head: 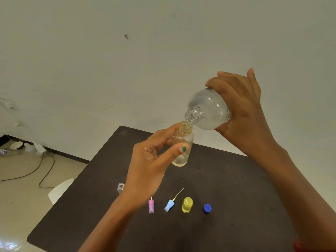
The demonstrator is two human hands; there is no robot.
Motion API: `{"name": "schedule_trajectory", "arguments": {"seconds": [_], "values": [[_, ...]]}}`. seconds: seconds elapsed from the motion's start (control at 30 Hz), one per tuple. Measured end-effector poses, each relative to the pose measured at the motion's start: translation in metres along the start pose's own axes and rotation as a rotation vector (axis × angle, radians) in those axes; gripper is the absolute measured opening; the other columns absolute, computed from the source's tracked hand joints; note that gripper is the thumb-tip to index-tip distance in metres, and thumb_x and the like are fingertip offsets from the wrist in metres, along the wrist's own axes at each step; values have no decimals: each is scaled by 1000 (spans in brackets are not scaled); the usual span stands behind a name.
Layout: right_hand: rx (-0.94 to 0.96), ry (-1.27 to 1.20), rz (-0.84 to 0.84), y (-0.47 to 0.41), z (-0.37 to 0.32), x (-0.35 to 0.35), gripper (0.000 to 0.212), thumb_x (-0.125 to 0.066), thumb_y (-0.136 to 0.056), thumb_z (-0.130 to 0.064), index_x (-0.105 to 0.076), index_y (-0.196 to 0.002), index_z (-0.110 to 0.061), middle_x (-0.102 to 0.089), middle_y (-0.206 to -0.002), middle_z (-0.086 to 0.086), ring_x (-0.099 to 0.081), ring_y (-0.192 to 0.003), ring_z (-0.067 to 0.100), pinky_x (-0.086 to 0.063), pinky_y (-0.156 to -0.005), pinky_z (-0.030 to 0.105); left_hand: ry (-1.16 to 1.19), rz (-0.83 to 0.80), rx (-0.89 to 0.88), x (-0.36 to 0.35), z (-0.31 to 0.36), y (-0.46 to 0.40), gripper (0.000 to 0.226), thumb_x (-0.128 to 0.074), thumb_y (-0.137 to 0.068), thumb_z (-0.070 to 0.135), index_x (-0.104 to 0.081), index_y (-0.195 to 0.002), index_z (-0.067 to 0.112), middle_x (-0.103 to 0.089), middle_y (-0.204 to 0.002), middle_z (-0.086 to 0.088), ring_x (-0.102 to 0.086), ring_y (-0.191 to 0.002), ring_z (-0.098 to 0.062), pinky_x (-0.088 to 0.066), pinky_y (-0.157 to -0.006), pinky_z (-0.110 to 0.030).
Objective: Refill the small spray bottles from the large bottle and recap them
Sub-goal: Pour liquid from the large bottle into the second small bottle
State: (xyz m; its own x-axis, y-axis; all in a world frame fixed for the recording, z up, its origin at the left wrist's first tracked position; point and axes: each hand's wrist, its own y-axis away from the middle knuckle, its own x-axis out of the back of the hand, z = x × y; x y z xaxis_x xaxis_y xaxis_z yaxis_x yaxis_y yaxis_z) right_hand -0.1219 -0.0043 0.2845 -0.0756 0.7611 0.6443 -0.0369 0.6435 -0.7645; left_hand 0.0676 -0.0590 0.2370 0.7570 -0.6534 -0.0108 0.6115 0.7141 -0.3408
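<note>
Your right hand (241, 110) clasps the large bottle (209, 110), thin-walled, squashy; left hand (154, 157) pinches the light small bottle (182, 148) mid-body. Squeeze gently.

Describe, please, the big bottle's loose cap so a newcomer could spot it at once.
Look at the dark table, along the row of small items nearest the camera. The blue cap lies at the row's right end, beside the yellow bottle. It alone is a short, round, deep-blue disc without a tube.

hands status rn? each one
Left hand: pinching the small spray bottle, uncapped, held up above the table.
Right hand: gripping the large bottle, tipped with its mouth at the small one's neck.
</note>
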Motion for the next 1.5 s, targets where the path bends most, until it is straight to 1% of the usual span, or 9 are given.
{"name": "schedule_trajectory", "arguments": {"seconds": [0.2,0.33,0.43,0.7,0.77,0.87,1.23,1.33,1.5], "values": [[-5,-5,-3,0,-1,1,54,-74,-70,-22,-43,-115,-20,-59,-112,9,-46,-121,28,-10,-111,56,-5,-7,5,0,0,-1,37,-63,-73,22,-62,-109,31,-70,-103,12,-65,-99,-5,-50,-84,-16],[-4,-2,-5,0,-1,0,55,-74,-70,-21,-43,-115,-20,-59,-113,9,-46,-121,28,-10,-111,57,-8,-6,3,1,0,0,36,-63,-74,23,-62,-109,33,-71,-102,11,-65,-101,-8,-50,-93,-25],[-3,-7,-6,0,-1,0,55,-74,-70,-22,-43,-115,-20,-59,-112,9,-46,-121,28,-11,-111,57,-18,-3,-3,1,0,0,36,-63,-74,23,-62,-108,34,-71,-102,10,-65,-101,-10,-51,-94,-31],[1,-2,-8,-1,0,0,54,-74,-71,-24,-43,-115,-20,-59,-113,9,-46,-121,28,-10,-111,56,-55,-1,-23,2,-1,0,35,-63,-73,26,-62,-103,45,-70,-100,17,-66,-98,-6,-51,-93,-26],[2,0,-6,-1,0,0,54,-74,-71,-24,-43,-115,-20,-59,-112,9,-46,-121,28,-10,-111,56,-55,-1,-25,2,-1,-1,35,-63,-72,27,-62,-103,43,-70,-99,19,-66,-97,-6,-51,-92,-25],[4,3,-7,-2,0,0,55,-74,-70,-23,-43,-115,-20,-59,-113,9,-47,-121,29,-10,-111,56,-41,-2,-21,1,-2,-1,35,-63,-72,28,-61,-105,39,-70,-101,15,-66,-98,-7,-50,-93,-27],[7,8,-3,-3,-1,1,54,-74,-70,-21,-43,-115,-20,-59,-112,9,-47,-120,29,-10,-111,56,-42,7,-17,1,0,-2,35,-65,-74,23,-62,-106,37,-71,-100,14,-66,-99,-8,-52,-93,-37],[7,8,-2,-4,-1,1,53,-74,-71,-21,-43,-115,-20,-59,-112,9,-47,-120,29,-10,-111,55,-41,7,-15,1,0,-2,35,-63,-72,24,-62,-105,38,-71,-100,15,-66,-98,-6,-50,-95,-34],[4,7,-6,-4,-1,1,54,-74,-71,-22,-43,-115,-20,-59,-113,9,-48,-120,30,-10,-111,56,-29,6,-7,1,0,-2,36,-63,-73,24,-62,-106,36,-71,-102,14,-66,-99,-8,-52,-92,-39]]}}
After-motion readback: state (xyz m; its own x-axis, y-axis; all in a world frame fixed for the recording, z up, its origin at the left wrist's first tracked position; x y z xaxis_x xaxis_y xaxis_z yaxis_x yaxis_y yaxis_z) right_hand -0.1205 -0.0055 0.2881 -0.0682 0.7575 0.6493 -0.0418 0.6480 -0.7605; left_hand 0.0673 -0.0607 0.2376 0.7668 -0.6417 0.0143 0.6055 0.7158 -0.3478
